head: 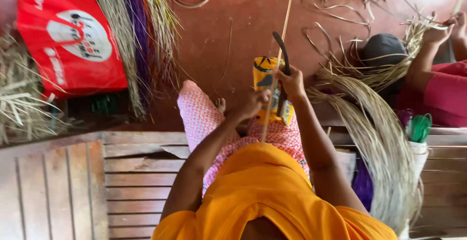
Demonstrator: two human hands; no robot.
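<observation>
Right hand (290, 82) was fisted around a dark curved knife (283, 69), blade tip arcing up and left above the knuckles, handle end dropping down past the wrist. Left hand (253, 104) sat just left of and slightly below it, fingers pinched together on a thin pale cane strip (283, 30). Strip ran long and straight: upper end out of frame at top, lower end down to the lap, passing between both hands and touching or nearly touching the knife; exact contact point couldn't be resolved. Strip looked flat, smooth, straw-coloured; knife matte, dark, hooked like a small sickle. Under the hands, a yellow cloth with black print (263, 72) lay over the knee, on top of a pink-and-white dotted garment (199, 116). Orange top (272, 191) filled the lower frame. Floor was reddish-brown, smooth (243, 16), with loose curled strips scattered on it. Left: red bag with white print (68, 40), beside a bundle of dyed fibres (138, 30), purple, yellow and natural, stringy. Dry straw at far left edge. Right: thick sheaf of pale split fibres (384, 142) curving downward, fine and parallel; green strands (419, 127) in a white container beside it. Slatted wooden platform (126, 181), weathered grey. Upper right: another person's hand (438, 31) on a strip, red sleeve (445, 94) below it.
</observation>
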